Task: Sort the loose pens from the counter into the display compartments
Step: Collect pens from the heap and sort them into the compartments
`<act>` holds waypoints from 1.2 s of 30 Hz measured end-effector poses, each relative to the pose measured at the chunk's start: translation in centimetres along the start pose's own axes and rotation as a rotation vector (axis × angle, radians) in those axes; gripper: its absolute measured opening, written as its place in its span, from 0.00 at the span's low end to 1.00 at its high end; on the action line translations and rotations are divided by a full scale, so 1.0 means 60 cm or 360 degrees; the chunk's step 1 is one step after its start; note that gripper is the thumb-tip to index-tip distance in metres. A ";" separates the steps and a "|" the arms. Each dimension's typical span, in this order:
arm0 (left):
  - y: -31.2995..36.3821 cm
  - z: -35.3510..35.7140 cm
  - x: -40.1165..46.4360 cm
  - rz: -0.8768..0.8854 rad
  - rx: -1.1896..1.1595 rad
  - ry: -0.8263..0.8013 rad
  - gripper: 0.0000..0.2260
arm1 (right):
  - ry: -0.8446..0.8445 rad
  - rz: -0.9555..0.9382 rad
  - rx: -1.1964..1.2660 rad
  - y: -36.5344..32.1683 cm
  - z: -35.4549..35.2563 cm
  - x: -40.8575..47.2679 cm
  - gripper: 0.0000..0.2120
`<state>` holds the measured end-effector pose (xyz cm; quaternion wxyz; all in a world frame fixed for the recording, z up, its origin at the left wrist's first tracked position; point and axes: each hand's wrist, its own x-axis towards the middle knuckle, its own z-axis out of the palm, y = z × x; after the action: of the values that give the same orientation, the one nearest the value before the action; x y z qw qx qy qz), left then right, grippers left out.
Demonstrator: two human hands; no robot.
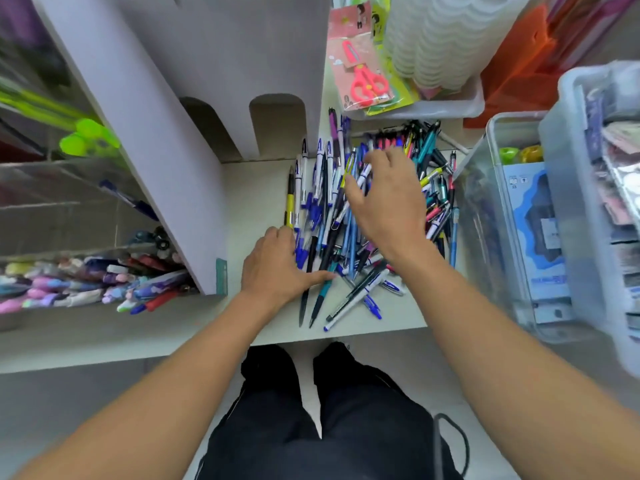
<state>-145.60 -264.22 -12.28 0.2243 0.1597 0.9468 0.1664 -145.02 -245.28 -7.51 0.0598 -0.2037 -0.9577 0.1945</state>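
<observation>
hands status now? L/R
Left hand: open, resting flat on the pen pile.
Right hand: open over the pile, holding nothing visible.

Pens in the display compartments (pixel 86 282): blurred, cut off at left edge. Pen pile (pixel 332 209): partly hidden beneath right hand (pixel 384 206). Box label (pixel 540 237): print too small to be read.

- The loose pens (pixel 341 216) lie in a jumbled heap on the white counter (pixel 256 188), right of the display compartments (pixel 69 216); mostly blue-and-white, with black, teal, pink and one yellow-barrelled pen.
- The display compartments are clear, tiered bins left of the heap; the nearest holds pastel pens lying on their sides.
</observation>
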 end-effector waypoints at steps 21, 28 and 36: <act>0.014 0.002 -0.040 -0.0203 -0.0103 -0.0338 0.07 | -0.1097 0.0828 0.0274 0.008 0.041 -0.204 0.15; -0.018 -0.051 -0.046 -0.0085 -0.0345 -0.0397 0.10 | -0.0911 0.0944 0.0830 0.021 -0.074 -0.149 0.10; 0.010 -0.094 0.021 -0.0190 -0.0632 -0.0283 0.14 | -0.0618 0.0951 0.0742 0.023 -0.015 0.014 0.14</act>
<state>-149.24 -264.59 -7.77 0.3435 0.0701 0.8798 0.3211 -145.09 -243.48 -7.20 -0.1361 -0.4128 -0.7804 0.4494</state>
